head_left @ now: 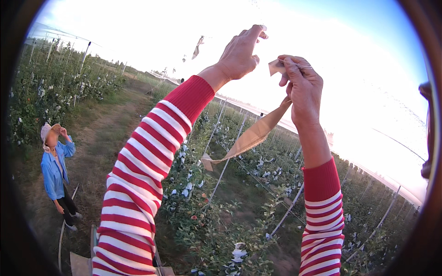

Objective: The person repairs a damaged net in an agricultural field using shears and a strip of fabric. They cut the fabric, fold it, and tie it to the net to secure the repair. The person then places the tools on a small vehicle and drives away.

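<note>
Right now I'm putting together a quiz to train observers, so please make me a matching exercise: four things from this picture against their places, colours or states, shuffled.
1. Right hand
2. Tan strip
3. Left sleeve
4. Standing person

A. Twisted, slanting down to the left
B. At the left of the view, touching a hat
C. Pinching a small pale piece
D. Striped red and white

Pairs: 1-C, 2-A, 3-D, 4-B
</note>
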The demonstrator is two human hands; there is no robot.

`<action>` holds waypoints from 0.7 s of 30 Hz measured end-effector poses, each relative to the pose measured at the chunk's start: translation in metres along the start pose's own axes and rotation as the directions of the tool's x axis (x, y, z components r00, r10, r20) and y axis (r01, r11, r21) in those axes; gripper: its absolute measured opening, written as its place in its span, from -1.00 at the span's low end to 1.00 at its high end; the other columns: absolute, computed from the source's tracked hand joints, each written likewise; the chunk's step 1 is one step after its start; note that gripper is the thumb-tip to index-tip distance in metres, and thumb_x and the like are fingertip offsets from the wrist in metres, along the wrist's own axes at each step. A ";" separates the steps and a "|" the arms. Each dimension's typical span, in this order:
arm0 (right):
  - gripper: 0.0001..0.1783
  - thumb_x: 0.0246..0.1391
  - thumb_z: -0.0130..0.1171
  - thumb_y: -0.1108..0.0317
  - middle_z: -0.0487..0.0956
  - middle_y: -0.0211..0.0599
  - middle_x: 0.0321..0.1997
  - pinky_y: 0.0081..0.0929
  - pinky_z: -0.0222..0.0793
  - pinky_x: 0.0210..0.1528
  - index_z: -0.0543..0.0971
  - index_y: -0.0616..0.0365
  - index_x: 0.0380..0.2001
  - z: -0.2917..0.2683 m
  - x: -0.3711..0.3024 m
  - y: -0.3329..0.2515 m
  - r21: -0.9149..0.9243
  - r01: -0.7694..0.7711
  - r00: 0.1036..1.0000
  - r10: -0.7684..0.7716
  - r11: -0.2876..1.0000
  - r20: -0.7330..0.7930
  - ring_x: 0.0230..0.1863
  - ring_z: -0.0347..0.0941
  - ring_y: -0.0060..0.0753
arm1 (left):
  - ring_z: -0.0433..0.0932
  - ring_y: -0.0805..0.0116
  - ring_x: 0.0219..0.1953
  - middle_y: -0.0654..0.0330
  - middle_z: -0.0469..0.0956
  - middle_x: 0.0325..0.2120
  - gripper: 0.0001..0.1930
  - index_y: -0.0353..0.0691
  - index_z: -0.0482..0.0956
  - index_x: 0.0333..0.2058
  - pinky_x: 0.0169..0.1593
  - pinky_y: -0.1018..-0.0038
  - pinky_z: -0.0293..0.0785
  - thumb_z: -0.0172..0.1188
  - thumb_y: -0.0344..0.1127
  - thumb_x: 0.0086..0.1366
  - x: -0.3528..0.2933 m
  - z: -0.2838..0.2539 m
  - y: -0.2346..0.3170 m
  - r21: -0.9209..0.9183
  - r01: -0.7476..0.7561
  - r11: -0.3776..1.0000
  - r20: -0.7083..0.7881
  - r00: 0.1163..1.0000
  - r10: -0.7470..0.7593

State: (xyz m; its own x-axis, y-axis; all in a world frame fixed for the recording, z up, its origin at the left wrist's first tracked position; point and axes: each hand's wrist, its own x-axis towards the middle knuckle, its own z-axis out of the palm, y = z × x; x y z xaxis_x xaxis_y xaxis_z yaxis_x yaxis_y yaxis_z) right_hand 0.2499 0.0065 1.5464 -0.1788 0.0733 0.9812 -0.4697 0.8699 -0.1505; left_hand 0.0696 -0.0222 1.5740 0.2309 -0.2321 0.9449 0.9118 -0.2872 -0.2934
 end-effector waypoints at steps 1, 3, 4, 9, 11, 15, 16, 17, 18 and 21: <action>-0.81 0.23 0.10 0.35 0.58 -0.45 -0.45 -0.79 0.03 -0.63 0.64 0.19 -0.25 -0.002 0.001 0.000 -0.003 -0.008 1.000 0.008 1.000 -0.008 -0.58 0.30 -0.81 | 0.53 0.28 -0.19 0.18 0.51 -0.12 -0.48 -0.21 0.29 0.10 -0.06 0.32 0.49 0.18 -0.54 0.16 -0.001 0.001 0.000 0.012 0.009 1.000 0.043 0.999 -0.009; -0.84 0.20 0.13 0.37 0.59 -0.40 -0.44 -0.75 0.12 -0.59 0.64 0.20 -0.28 -0.003 0.004 -0.002 0.004 -0.022 0.999 0.022 1.000 -0.024 -0.58 0.35 -0.73 | 0.56 0.30 -0.25 0.18 0.51 -0.15 -0.51 -0.19 0.32 0.09 -0.11 0.36 0.51 0.19 -0.53 0.17 -0.003 0.001 -0.002 0.029 -0.012 1.000 0.044 0.999 0.011; -0.84 0.19 0.13 0.37 0.59 -0.41 -0.45 -0.75 0.11 -0.59 0.64 0.20 -0.28 -0.002 0.003 -0.001 0.007 -0.021 1.000 0.021 1.000 -0.020 -0.58 0.35 -0.73 | 0.57 0.31 -0.28 0.19 0.53 -0.17 -0.52 -0.18 0.33 0.08 -0.14 0.39 0.53 0.19 -0.52 0.17 -0.005 0.001 -0.003 0.030 -0.039 0.999 0.000 0.999 0.039; -0.84 0.16 0.17 0.38 0.58 -0.41 -0.46 -0.75 0.11 -0.59 0.64 0.20 -0.26 0.003 0.003 0.005 0.008 0.003 1.000 -0.002 1.000 -0.015 -0.58 0.36 -0.72 | 0.62 0.38 -0.32 0.22 0.59 -0.40 -0.62 -0.15 0.41 0.04 -0.20 0.49 0.56 0.16 -0.49 0.24 -0.006 -0.001 -0.014 -0.092 -0.031 0.995 -0.073 0.997 0.024; -0.84 0.14 0.19 0.38 0.58 -0.40 -0.45 -0.74 0.12 -0.59 0.64 0.21 -0.25 0.005 0.006 0.004 -0.060 0.011 0.999 -0.013 0.998 -0.029 -0.57 0.36 -0.72 | 0.63 0.38 -0.33 0.21 0.62 -0.40 -0.66 -0.13 0.45 0.01 -0.21 0.47 0.57 0.15 -0.47 0.25 0.003 -0.006 -0.020 -0.028 -0.046 0.999 -0.076 0.996 0.044; -0.81 0.14 0.19 0.42 0.56 -0.43 -0.49 -0.75 0.12 -0.60 0.62 0.19 -0.17 0.011 0.010 0.022 -0.118 -0.071 0.997 0.067 0.990 -0.034 -0.57 0.35 -0.75 | 0.65 0.41 -0.31 0.19 0.65 -0.37 -0.77 -0.08 0.53 -0.07 -0.18 0.47 0.61 0.13 -0.39 0.30 0.023 -0.019 -0.034 0.049 -0.091 0.995 -0.117 0.988 0.097; -0.79 0.16 0.17 0.42 0.55 -0.45 -0.51 -0.77 0.11 -0.61 0.62 0.17 -0.14 0.016 0.011 0.026 -0.142 -0.092 0.996 0.088 0.986 -0.033 -0.57 0.34 -0.78 | 0.65 0.42 -0.30 0.18 0.65 -0.37 -0.79 -0.08 0.54 -0.08 -0.17 0.48 0.62 0.13 -0.39 0.31 0.028 -0.022 -0.038 0.040 -0.111 0.993 -0.107 0.988 0.114; -0.80 0.14 0.18 0.44 0.55 -0.43 -0.49 -0.77 0.13 -0.60 0.62 0.19 -0.16 0.019 0.009 0.025 -0.145 -0.195 0.981 0.193 0.970 -0.032 -0.55 0.38 -0.76 | 0.64 0.43 -0.32 0.19 0.64 -0.37 -0.79 -0.08 0.55 -0.09 -0.17 0.49 0.62 0.13 -0.40 0.31 0.030 -0.021 -0.040 0.042 -0.114 0.993 -0.082 0.990 0.117; -0.83 0.15 0.15 0.47 0.55 -0.41 -0.45 -0.78 0.14 -0.60 0.61 0.20 -0.18 0.020 0.013 0.036 -0.122 -0.149 0.988 0.152 0.981 0.011 -0.54 0.39 -0.74 | 0.63 0.44 -0.33 0.20 0.63 -0.38 -0.79 -0.08 0.55 -0.09 -0.17 0.49 0.62 0.13 -0.40 0.31 0.030 -0.019 -0.041 0.044 -0.117 0.992 -0.055 0.991 0.120; -0.76 0.19 0.05 0.54 0.55 -0.36 -0.34 -0.75 0.20 -0.57 0.53 0.24 -0.08 0.034 0.018 0.033 -0.010 -0.121 0.991 0.121 0.993 0.053 -0.53 0.39 -0.72 | 0.58 0.50 -0.37 0.27 0.59 -0.42 -0.81 -0.09 0.56 -0.11 -0.17 0.51 0.59 0.14 -0.42 0.30 0.029 -0.026 -0.039 -0.109 -0.012 0.994 0.045 0.999 0.017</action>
State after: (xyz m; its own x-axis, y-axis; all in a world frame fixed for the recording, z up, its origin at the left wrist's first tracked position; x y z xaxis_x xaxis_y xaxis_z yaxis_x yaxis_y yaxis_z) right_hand 0.2017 0.0200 1.5550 -0.2799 0.1523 0.9479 -0.4361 0.8594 -0.2669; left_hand 0.0324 -0.0419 1.6093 0.2616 -0.1949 0.9453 0.8665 -0.3840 -0.3190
